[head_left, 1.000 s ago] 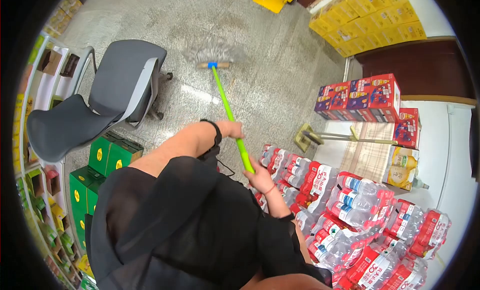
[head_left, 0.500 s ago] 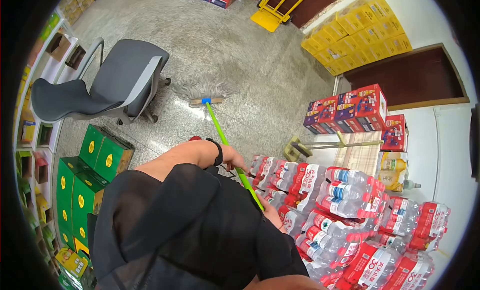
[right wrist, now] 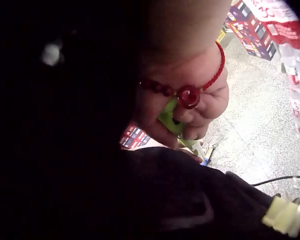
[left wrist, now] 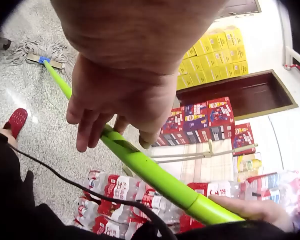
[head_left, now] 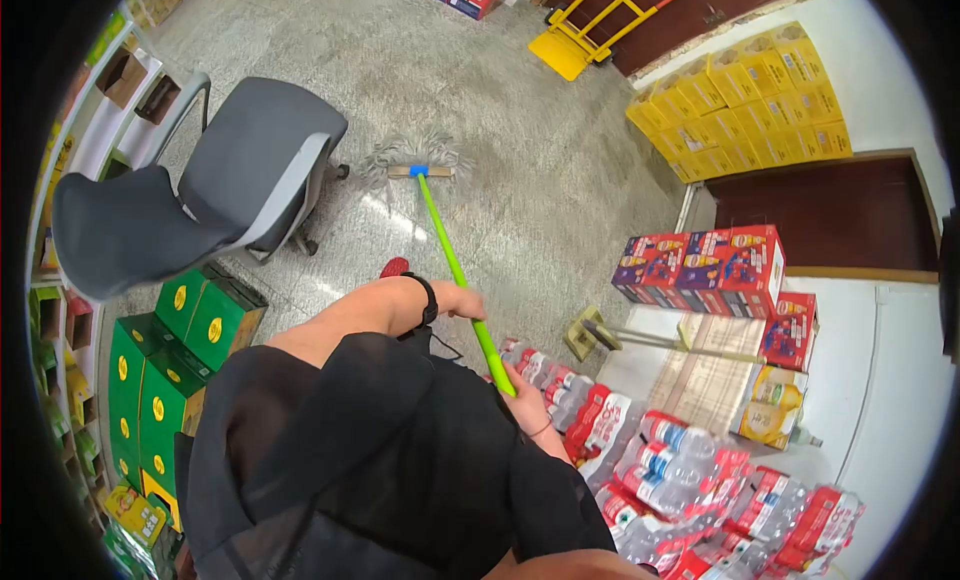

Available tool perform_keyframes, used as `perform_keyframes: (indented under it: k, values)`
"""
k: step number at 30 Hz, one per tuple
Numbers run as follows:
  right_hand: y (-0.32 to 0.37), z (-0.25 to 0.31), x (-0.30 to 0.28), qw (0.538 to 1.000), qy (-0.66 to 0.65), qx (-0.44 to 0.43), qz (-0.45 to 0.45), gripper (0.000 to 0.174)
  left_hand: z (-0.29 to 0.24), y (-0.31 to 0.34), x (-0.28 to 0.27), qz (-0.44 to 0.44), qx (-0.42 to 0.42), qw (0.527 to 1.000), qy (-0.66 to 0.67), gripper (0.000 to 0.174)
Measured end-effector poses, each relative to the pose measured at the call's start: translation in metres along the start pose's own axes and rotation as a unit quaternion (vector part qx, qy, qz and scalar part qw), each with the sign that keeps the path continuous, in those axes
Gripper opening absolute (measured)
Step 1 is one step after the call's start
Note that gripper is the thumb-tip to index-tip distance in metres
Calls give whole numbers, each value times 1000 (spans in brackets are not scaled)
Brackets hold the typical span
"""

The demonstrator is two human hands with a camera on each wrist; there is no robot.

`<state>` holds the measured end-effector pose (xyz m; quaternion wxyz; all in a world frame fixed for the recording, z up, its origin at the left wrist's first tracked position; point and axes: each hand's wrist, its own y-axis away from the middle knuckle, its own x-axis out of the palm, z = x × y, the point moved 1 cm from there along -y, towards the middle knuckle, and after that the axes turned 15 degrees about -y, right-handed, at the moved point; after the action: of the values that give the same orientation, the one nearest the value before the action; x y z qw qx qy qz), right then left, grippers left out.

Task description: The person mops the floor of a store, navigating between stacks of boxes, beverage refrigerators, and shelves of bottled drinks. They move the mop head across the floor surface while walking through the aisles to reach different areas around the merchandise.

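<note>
A green mop handle point(head_left: 445, 242) slants away over the floor to a blue clamp and grey string mop head point(head_left: 420, 155), which lies spread on the floor. My left hand point(head_left: 462, 301), below a black wristband, grips the handle partway up. In the left wrist view the fingers of that left hand point(left wrist: 122, 100) curl over the green pole point(left wrist: 155, 175). Nearer my body, my right hand point(head_left: 527, 408) holds the handle's upper end. The right wrist view shows the right hand point(right wrist: 190, 105), with a red bracelet, wrapped round the green handle point(right wrist: 171, 119).
A grey chair point(head_left: 255, 145) stands left of the mop, with green boxes point(head_left: 160, 380) below it. Packs of bottled water point(head_left: 670, 460) and red boxes point(head_left: 735, 265) are at the right. A yellow hand truck point(head_left: 560, 55) stands at the far side. A red shoe point(head_left: 395, 268) shows beside the handle.
The mop head came closer to my body, then moved partway back out. Both hands moved with the handle, keeping hold of it. The red shoe came into fuller view.
</note>
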<state>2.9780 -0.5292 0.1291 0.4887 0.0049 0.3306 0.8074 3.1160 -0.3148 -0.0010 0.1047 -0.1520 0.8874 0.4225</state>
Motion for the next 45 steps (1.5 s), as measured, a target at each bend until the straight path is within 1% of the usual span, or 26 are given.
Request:
perform_keyframes:
  k: [2, 3, 5, 6, 8, 10, 12, 14, 17, 19, 24, 25, 26, 27, 29, 30, 31, 33, 36, 38, 39, 40, 41, 43, 44, 45]
  values:
    - [-63, 14, 3, 999, -2, 30, 22, 59, 33, 3, -44, -80, -13, 996, -22, 56]
    - [-97, 31, 7, 998, -7, 57, 40, 60, 49, 3, -64, -81, -16, 996, -16, 56]
    - [-147, 85, 13, 996, 29, 57, 57, 61, 83, 3, -103, -170, -73, 983, -15, 57]
    - [-172, 108, 15, 994, 63, 57, 66, 63, 98, 3, -119, -170, -76, 982, -13, 57]
    - [-220, 135, 23, 994, 39, 64, 84, 65, 125, 1, -152, -292, -141, 946, 3, 47]
    - [-259, 164, 26, 994, 37, 56, 88, 66, 133, 24, -206, -170, -156, 973, -17, 62]
    - [-284, 195, 27, 994, 36, 49, 94, 67, 147, 35, -239, -169, -156, 973, -20, 62]
    - [-296, 221, 25, 987, 32, 100, 117, 68, 154, 42, -249, -168, -158, 973, -25, 62]
    - [-314, 203, 27, 990, 60, 47, 121, 68, 164, 44, -258, -187, -152, 970, -25, 62]
    - [-315, 200, 26, 988, 77, 57, 125, 68, 173, 23, -246, -231, -173, 956, -50, 50]
    - [-298, 184, 12, 986, 83, 59, 134, 68, 150, 8, -224, -250, -193, 949, -9, 50]
    - [-295, 173, 8, 988, 74, 21, 134, 66, 142, 6, -219, -248, -209, 946, 2, 49]
    - [-292, 163, 3, 989, 65, -18, 135, 65, 134, 4, -216, -236, -183, 954, 7, 47]
    - [-284, 163, -5, 988, 66, -23, 136, 65, 122, 5, -213, -241, -186, 953, 6, 47]
    - [-263, 166, -25, 986, 57, -9, 154, 66, 97, 7, -207, -187, -132, 972, -55, 62]
    - [-253, 156, -35, 986, 55, -10, 156, 66, 89, 1, -198, -216, -137, 966, 21, 64]
    - [-242, 143, -48, 984, 59, -31, 162, 66, 76, -7, -186, -215, -137, 967, 23, 64]
    - [-231, 131, -78, 982, 60, -65, 166, 66, 53, -19, -183, -159, -122, 979, 43, 68]
    - [-196, 119, -128, 974, 114, -73, 182, 64, 15, -48, -167, -140, -93, 981, 99, 69]
    - [-171, 136, -159, 969, 122, 101, 190, 63, -8, -62, -163, -137, -80, 978, 139, 69]
    - [-160, 144, -169, 967, 126, 102, 197, 63, -21, -66, -163, -101, -63, 985, 122, 64]
    - [-149, 151, -178, 966, 103, 141, 188, 61, -31, -67, -163, -67, -46, 991, 105, 60]
    - [-143, 152, -187, 964, 81, 180, 178, 59, -40, -68, -163, -70, -47, 990, 114, 60]
    - [-139, 129, -199, 961, 83, 189, 186, 58, -55, -72, -160, -77, -33, 993, 80, 55]
    - [-141, 107, -204, 976, 118, 61, 173, 58, -58, -73, -159, -77, -35, 994, 68, 54]
    - [-147, 95, -209, 973, 151, -68, 161, 58, -56, -77, -160, -79, -36, 993, 77, 54]
